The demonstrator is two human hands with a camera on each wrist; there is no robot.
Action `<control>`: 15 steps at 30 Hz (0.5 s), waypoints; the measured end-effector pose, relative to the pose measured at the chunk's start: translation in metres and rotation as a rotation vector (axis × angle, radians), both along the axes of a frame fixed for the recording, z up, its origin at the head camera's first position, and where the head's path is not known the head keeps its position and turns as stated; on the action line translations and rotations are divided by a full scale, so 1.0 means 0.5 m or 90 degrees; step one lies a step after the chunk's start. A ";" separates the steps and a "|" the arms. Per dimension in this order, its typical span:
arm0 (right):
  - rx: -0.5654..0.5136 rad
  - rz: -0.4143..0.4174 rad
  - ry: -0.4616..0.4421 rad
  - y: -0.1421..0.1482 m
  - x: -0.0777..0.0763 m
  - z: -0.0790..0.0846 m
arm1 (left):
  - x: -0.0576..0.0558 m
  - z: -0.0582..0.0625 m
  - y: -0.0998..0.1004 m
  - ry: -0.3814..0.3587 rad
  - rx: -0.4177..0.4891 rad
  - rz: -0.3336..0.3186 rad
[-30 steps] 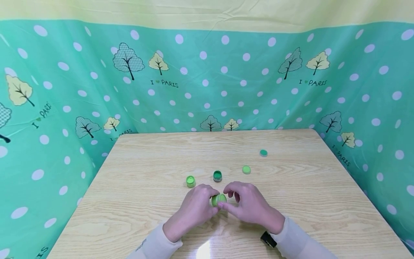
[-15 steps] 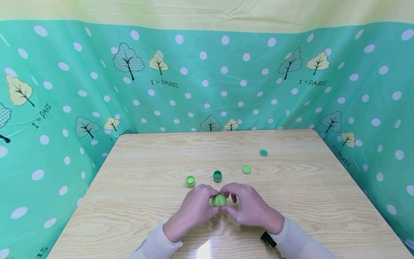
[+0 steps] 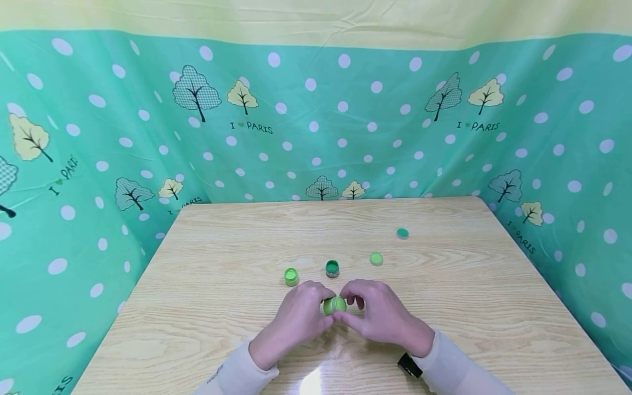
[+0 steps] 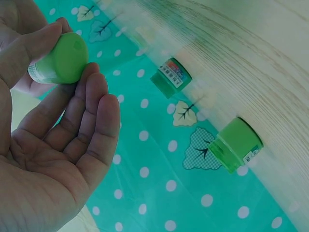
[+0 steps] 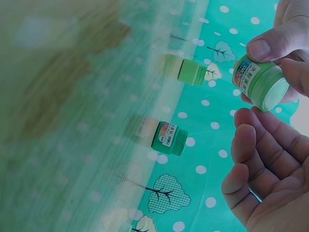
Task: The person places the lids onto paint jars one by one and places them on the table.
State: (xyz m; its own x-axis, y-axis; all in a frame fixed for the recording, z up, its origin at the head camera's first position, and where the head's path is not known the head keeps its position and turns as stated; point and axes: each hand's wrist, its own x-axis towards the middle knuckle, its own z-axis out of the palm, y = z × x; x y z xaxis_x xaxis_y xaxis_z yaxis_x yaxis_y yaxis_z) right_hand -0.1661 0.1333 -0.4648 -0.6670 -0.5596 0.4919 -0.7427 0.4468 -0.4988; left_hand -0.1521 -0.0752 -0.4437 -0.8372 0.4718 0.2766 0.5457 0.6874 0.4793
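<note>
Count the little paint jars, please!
3. One jar is held in the left hand; two stand on the table: a light green jar and, to its right, a dark green jar. More may be hidden.
</note>
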 end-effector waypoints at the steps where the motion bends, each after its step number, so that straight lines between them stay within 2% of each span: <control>1: 0.002 -0.003 -0.002 0.000 0.000 0.000 | 0.000 0.000 0.000 0.001 0.001 -0.001; 15: -0.008 -0.015 0.014 -0.002 -0.003 -0.006 | -0.001 -0.001 0.003 0.008 -0.008 0.004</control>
State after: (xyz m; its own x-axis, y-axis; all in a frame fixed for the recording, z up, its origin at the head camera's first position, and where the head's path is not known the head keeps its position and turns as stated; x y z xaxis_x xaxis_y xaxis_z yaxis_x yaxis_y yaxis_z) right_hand -0.1673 0.1322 -0.4679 -0.6686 -0.5380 0.5134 -0.7431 0.4578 -0.4880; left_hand -0.1525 -0.0737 -0.4442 -0.8363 0.4704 0.2817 0.5479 0.6964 0.4636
